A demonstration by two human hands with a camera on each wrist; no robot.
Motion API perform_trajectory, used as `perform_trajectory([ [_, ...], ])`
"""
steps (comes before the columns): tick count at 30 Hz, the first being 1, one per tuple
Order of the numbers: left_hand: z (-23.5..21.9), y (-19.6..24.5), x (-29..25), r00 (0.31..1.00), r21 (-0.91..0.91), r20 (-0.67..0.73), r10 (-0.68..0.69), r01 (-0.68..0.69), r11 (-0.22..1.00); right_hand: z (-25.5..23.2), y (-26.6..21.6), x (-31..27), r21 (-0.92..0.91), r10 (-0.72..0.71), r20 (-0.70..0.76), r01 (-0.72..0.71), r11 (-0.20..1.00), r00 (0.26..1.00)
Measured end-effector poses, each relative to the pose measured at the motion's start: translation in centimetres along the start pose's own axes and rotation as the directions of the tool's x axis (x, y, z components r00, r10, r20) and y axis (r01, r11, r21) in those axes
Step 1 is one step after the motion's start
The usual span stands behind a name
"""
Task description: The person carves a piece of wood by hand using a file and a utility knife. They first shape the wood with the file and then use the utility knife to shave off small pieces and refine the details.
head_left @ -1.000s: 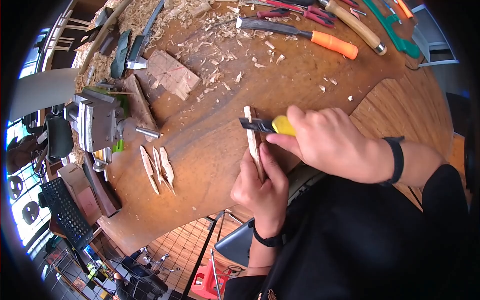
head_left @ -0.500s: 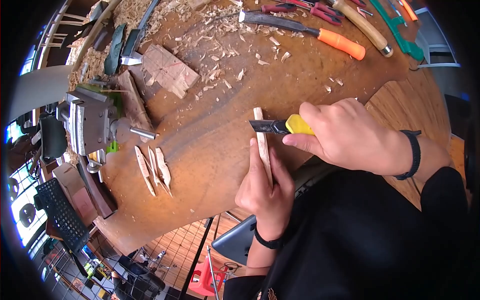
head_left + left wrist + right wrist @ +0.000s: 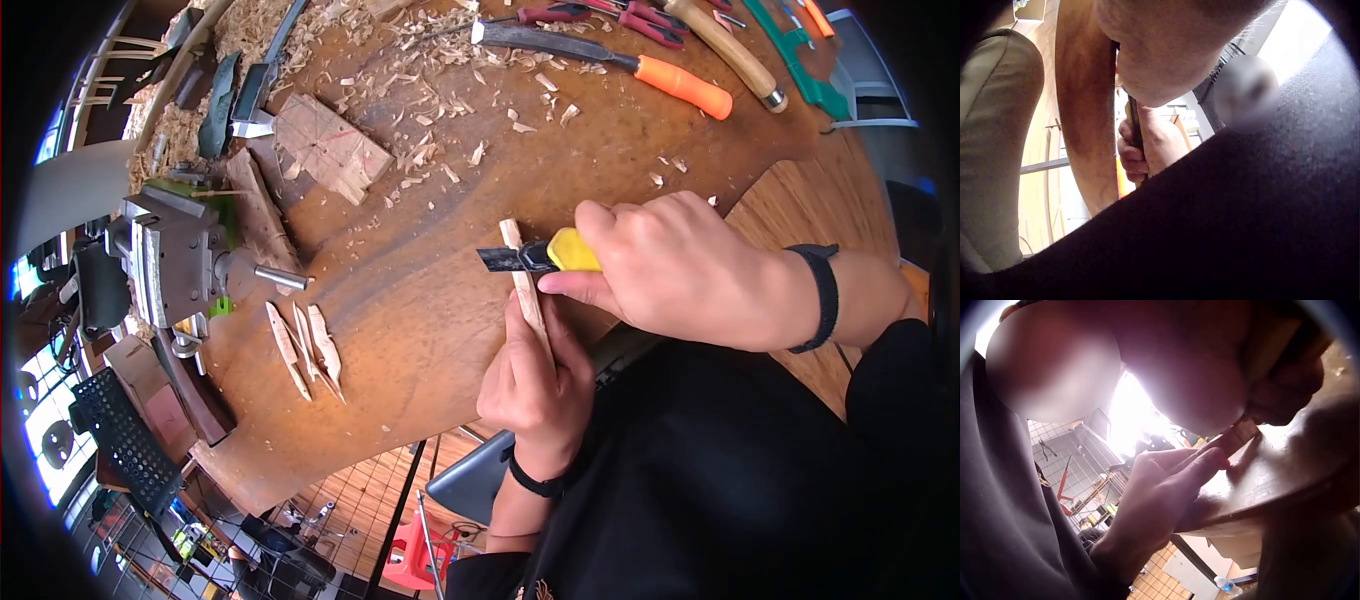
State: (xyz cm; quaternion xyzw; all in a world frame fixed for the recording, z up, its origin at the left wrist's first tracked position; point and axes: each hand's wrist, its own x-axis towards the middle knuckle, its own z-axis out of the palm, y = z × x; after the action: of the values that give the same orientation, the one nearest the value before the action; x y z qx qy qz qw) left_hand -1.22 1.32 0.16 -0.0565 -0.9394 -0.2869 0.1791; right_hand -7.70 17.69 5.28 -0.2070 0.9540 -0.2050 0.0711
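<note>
In the head view my left hand (image 3: 540, 385) grips the lower part of a slim wooden stick (image 3: 534, 318), its upper end pointing away from me. My right hand (image 3: 680, 270) holds a yellow utility knife (image 3: 573, 251), the dark blade lying across the stick just above the left fingertips. From the right wrist view, the left hand (image 3: 1166, 487) pinches the stick (image 3: 1235, 440) close over the table's edge. The left wrist view shows the right hand (image 3: 1157, 147) wrapped round the knife's handle. Several carved wooden slivers (image 3: 322, 340) lie on the table to the left.
A metal vise (image 3: 170, 255) stands at the table's left edge near a marked wood block (image 3: 330, 148). Shavings (image 3: 420, 110) cover the far side. An orange-handled chisel (image 3: 680, 88), a wooden-handled tool (image 3: 730, 52) and a green tool (image 3: 800, 70) lie at the back right.
The knife first moved right and slightly up the stick with my right hand, then came back left. My left hand and the stick have shifted slightly right and down.
</note>
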Motion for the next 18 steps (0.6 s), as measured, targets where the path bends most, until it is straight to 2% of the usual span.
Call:
perform_trajectory([
  [2, 0.0, 0.1, -0.1, 1.000, 0.026, 0.008, -0.002, 0.002, 1.000, 0.2, -0.2, 0.1, 0.034, 0.003, -0.017, -0.003, 0.999, 1.000],
  [6, 0.5, -0.1, 0.0, 0.997, -0.043, -0.059, -0.046, 0.044, 0.998, 0.0, -0.4, -0.6, 0.006, 0.003, -0.029, -0.003, 1.000, 1.000],
  [8, 0.2, -0.1, 0.0, 0.995, -0.083, -0.068, -0.069, 0.063, 0.995, -0.6, -0.4, -1.3, -0.049, 0.057, 0.026, -0.056, 0.997, 0.998],
  [10, -0.1, 0.1, 0.1, 0.999, -0.076, -0.001, -0.053, 0.053, 0.996, -0.5, -0.3, -1.4, -0.074, 0.054, 0.038, -0.051, 0.996, 0.998],
  [12, 0.0, 0.1, -0.1, 1.000, -0.025, 0.001, -0.010, 0.010, 1.000, -0.1, 0.1, -0.9, -0.097, 0.061, 0.046, -0.056, 0.994, 0.997],
  [14, 0.0, 0.2, -0.2, 0.999, 0.026, 0.000, 0.046, -0.046, 0.999, 0.6, 1.3, 1.0, -0.183, 0.038, -0.110, -0.057, 0.981, 0.993],
  [15, 0.1, 0.2, -0.3, 0.999, -0.002, -0.018, 0.049, -0.049, 0.999, 0.4, 1.6, 1.1, -0.184, 0.041, -0.120, -0.063, 0.981, 0.992],
  [17, 0.1, 0.2, -0.3, 0.999, -0.030, -0.036, 0.039, -0.040, 0.999, 0.1, 2.3, 0.6, -0.166, -0.048, -0.071, 0.035, 0.985, 0.996],
  [18, 0.2, 0.2, -0.2, 0.999, -0.014, -0.038, 0.038, -0.038, 0.999, 0.1, 2.2, 0.3, -0.096, 0.040, -0.072, -0.047, 0.994, 0.997],
])
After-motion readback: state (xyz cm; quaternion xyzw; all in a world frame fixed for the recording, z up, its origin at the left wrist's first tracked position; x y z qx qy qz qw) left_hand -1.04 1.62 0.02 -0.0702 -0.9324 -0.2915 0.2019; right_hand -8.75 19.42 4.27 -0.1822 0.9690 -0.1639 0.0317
